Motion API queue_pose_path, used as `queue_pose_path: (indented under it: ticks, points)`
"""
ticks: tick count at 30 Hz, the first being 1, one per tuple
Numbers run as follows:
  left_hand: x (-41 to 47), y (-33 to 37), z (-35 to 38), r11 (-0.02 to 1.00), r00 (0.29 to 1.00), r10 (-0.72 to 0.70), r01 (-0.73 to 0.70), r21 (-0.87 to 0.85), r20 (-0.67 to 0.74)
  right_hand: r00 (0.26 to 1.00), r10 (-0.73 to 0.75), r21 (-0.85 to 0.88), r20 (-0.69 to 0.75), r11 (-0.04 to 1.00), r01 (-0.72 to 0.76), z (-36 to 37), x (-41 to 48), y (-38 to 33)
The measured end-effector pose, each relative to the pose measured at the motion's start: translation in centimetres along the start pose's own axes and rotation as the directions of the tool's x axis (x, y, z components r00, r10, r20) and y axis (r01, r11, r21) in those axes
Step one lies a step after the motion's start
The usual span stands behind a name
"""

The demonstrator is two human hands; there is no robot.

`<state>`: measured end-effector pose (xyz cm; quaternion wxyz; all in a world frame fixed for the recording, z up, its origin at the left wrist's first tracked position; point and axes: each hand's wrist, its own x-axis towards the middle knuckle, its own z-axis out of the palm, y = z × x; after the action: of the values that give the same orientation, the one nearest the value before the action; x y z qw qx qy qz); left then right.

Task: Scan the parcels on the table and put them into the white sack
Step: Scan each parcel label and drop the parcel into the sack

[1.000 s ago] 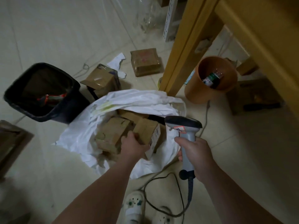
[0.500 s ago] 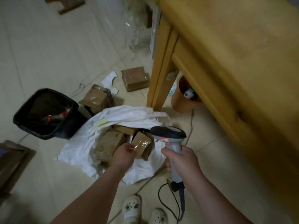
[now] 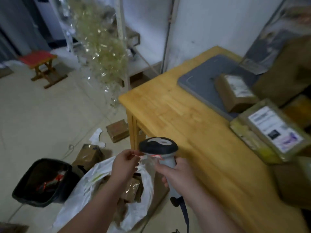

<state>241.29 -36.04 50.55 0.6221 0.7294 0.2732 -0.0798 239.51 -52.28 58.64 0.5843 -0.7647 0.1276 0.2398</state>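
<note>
The white sack (image 3: 87,195) lies open on the floor below my arms, with brown parcels (image 3: 131,189) inside it. My right hand (image 3: 176,175) grips the handle of the grey barcode scanner (image 3: 159,146), held above the sack at the table's corner. My left hand (image 3: 124,167) is raised beside the scanner's neck, and its fingertips pinch a strip of clear film (image 3: 148,163) with a red mark. On the wooden table (image 3: 176,115) lie a small taped parcel (image 3: 235,91) and a flat labelled parcel (image 3: 272,130).
A grey mat (image 3: 202,78) lies under the small parcel, with big cardboard boxes (image 3: 286,73) behind. On the floor stand a black bin (image 3: 42,180) and two loose parcels (image 3: 117,130) (image 3: 88,156). A red stool (image 3: 40,63) stands far left.
My left hand let go of the parcel in the sack and rose to the scanner's neck. My view swung up from the floor to the table top.
</note>
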Motion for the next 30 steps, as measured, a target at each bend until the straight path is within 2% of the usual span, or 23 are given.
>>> queue_pose_path:
  ticks: [4, 8, 16, 19, 22, 24, 28, 30]
  points:
    - [-2.3, 4.9, 2.2, 0.996, 0.99, 0.086, -0.085, -0.014, 0.116, 0.989, -0.033, 0.079, -0.143, 0.996, 0.045, -4.3, -3.0, -2.3]
    - [-4.4, 8.4, 5.8, 0.99, 0.962, 0.128, -0.137, 0.019, 0.241, 0.944, -0.021, 0.123, -0.33, 0.99, 0.065, -9.1, -5.9, -2.5]
    - [-9.5, 12.3, 16.3, 0.912, 0.828, 0.258, -0.379, 0.158, 0.497, 0.809, 0.036, 0.259, -0.587, 0.955, 0.145, -18.5, -11.5, 0.7]
    - [-11.7, 12.5, 20.5, 0.817, 0.737, 0.296, -0.525, 0.239, 0.608, 0.76, 0.057, 0.293, -0.647, 0.939, 0.18, -21.7, -13.3, 2.2]
    - [-13.5, 12.6, 24.7, 0.631, 0.607, 0.326, -0.711, 0.311, 0.725, 0.711, 0.086, 0.33, -0.698, 0.92, 0.213, -24.8, -15.0, 3.9]
    - [-14.5, 12.7, 27.4, 0.515, 0.546, 0.313, -0.785, 0.344, 0.777, 0.68, 0.117, 0.36, -0.724, 0.905, 0.228, -26.7, -15.9, 5.0]
    - [-15.9, 12.8, 31.8, 0.326, 0.519, 0.265, -0.841, 0.431, 0.812, 0.63, 0.166, 0.417, -0.759, 0.867, 0.273, -30.5, -17.1, 7.1]
    - [-16.5, 12.9, 33.1, 0.315, 0.531, 0.234, -0.834, 0.453, 0.815, 0.625, 0.188, 0.454, -0.757, 0.84, 0.298, -31.9, -17.3, 8.1]
